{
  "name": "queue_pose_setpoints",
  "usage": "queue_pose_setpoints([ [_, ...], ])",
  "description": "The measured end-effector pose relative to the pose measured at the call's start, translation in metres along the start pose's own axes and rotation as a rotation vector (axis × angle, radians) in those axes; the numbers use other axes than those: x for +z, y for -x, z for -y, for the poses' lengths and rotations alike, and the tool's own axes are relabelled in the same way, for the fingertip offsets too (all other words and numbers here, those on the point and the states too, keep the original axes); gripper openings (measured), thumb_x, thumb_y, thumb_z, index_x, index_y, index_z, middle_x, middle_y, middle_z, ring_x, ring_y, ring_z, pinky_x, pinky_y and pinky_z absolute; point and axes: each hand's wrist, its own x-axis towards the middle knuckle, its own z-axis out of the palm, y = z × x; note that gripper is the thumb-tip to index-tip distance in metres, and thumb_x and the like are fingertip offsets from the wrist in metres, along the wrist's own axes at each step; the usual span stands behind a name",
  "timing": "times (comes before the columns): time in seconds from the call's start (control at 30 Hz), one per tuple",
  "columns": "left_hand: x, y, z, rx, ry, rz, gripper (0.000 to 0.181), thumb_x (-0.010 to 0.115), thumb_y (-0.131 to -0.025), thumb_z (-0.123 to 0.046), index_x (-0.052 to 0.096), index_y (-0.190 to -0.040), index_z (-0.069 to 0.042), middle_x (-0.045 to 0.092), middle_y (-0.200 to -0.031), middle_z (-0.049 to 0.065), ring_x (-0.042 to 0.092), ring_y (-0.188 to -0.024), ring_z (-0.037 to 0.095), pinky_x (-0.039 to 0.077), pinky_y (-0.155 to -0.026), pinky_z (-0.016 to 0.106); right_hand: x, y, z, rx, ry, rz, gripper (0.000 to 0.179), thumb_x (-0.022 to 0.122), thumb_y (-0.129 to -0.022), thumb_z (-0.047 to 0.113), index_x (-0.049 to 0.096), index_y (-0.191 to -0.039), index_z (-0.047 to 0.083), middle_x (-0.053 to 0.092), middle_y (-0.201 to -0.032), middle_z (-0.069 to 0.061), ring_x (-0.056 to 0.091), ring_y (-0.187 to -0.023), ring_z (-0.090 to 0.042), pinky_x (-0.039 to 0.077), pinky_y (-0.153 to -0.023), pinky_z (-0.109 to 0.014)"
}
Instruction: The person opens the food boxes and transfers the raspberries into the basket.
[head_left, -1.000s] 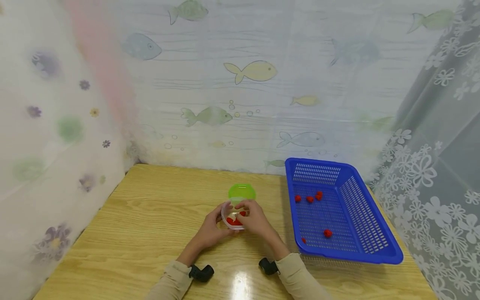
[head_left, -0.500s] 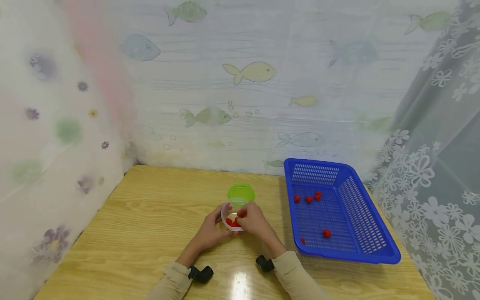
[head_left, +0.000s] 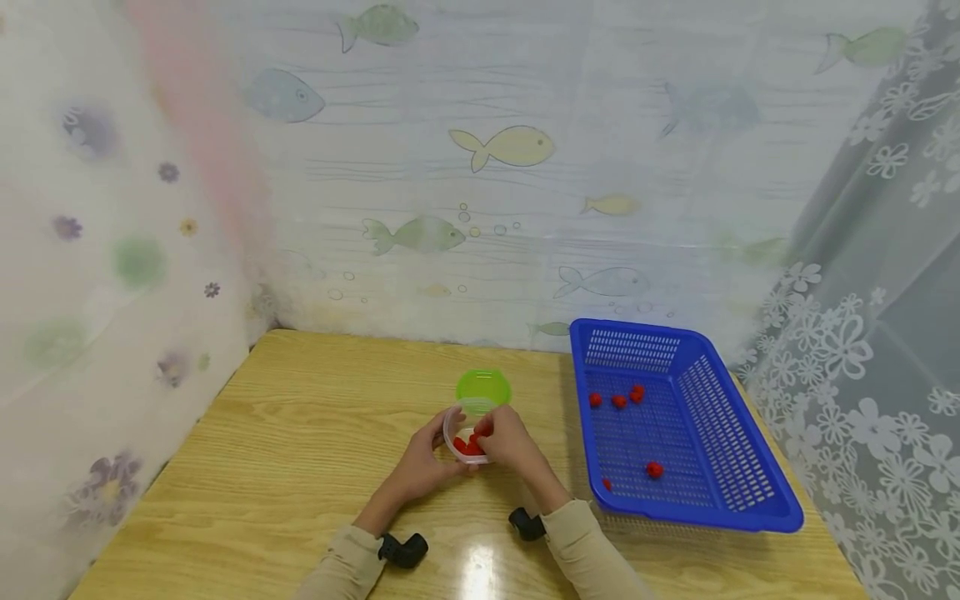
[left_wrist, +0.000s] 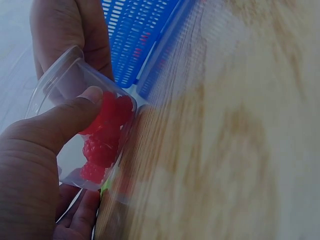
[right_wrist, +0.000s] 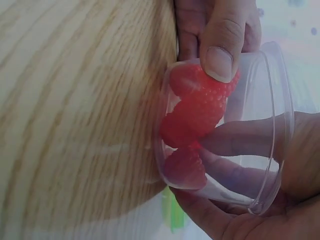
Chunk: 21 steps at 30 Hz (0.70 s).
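My left hand [head_left: 426, 462] holds a clear plastic container [left_wrist: 75, 75], its thumb pressed along the outside wall and its fingers round the far side. The container is tilted, its mouth turned toward my right hand [head_left: 512, 439]. Inside, several red raspberries [right_wrist: 195, 112] lie against the bottom and wall. Fingers of my right hand reach in through the mouth and pinch a raspberry [head_left: 483, 428] among the others; in the right wrist view the fingertips [right_wrist: 222, 140] meet the berries. Just behind the container, the green lid [head_left: 483, 385] lies on the table.
A blue perforated basket [head_left: 690, 510] stands on the right of the wooden table [head_left: 300, 433]. Several raspberries are spread over its floor, one [head_left: 655, 470] near the front. A patterned curtain [head_left: 847, 333] hangs along the right side, and a fish-print sheet [head_left: 495, 250] behind.
My right hand has shifted slightly toward me and its fingers have closed on a raspberry within the container. The left hand and container have barely moved; the basket's raspberries stay put.
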Motion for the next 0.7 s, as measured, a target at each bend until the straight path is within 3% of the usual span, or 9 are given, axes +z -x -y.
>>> queue_pose_setpoints([
  [0.23, -0.0006, 0.0001, -0.0032, 0.001, 0.005, 0.009, 0.091, 0.087, -0.083, -0.020, 0.036, -0.158, -0.012, 0.051, -0.151, 0.013, 0.050, -0.139, 0.031, 0.045, -0.112, 0.041, 0.0006, 0.0013, -0.0023, -0.029, -0.001, 0.005, 0.008, 0.069, -0.092, -0.002, 0.074, -0.095, -0.008, 0.068, -0.090, -0.013, 0.061, -0.083, -0.018, 0.056, -0.070, -0.030],
  [0.5, -0.0023, -0.0009, -0.0031, 0.003, 0.006, 0.002, 0.092, 0.088, -0.081, -0.020, 0.037, -0.158, -0.013, 0.052, -0.150, 0.010, 0.052, -0.137, 0.027, 0.046, -0.110, 0.034, 0.0016, 0.0010, -0.0047, -0.095, -0.007, -0.015, 0.014, 0.068, -0.096, 0.004, 0.074, -0.085, -0.003, 0.065, -0.080, -0.007, 0.056, -0.072, -0.012, 0.047, -0.060, -0.022],
  [0.7, 0.0011, 0.0005, 0.0007, 0.029, 0.010, -0.008, 0.090, 0.087, -0.083, -0.019, 0.037, -0.157, -0.010, 0.053, -0.149, 0.014, 0.053, -0.136, 0.033, 0.047, -0.109, 0.036, 0.0048, 0.0055, -0.0101, -0.079, -0.029, -0.029, 0.012, 0.068, -0.097, 0.009, 0.072, -0.090, 0.000, 0.058, -0.095, -0.010, 0.053, -0.087, -0.018, 0.048, -0.069, -0.026],
])
